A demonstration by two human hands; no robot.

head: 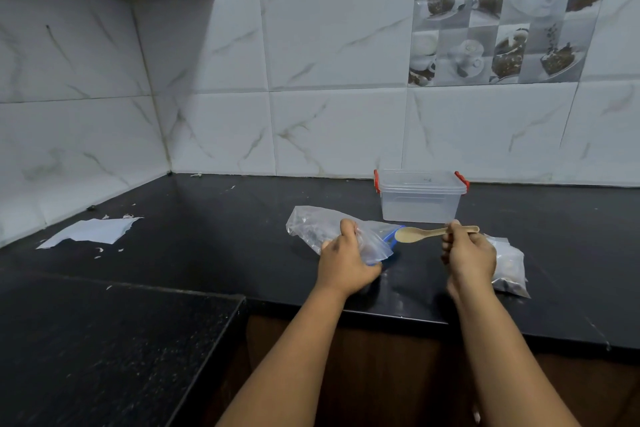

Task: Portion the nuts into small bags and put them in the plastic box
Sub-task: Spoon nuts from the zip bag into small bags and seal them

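Observation:
On the black counter lies a clear zip bag (313, 227) with dark nuts inside and a blue seal at its mouth. My left hand (344, 258) grips this bag near the mouth. My right hand (467, 255) holds a wooden spoon (420, 233) by its handle, with the empty bowl pointing at the bag's mouth. Behind the spoon stands a clear plastic box (420, 198) with red clips, its lid on. Partly hidden behind my right hand, a second clear bag (509, 263) with nuts lies on the counter.
A torn sheet of white paper (93, 230) and small scraps lie at the left of the counter (225, 218). Tiled walls close the back and left. A lower black counter section (104, 340) sits at the front left, and the counter edge runs under my forearms.

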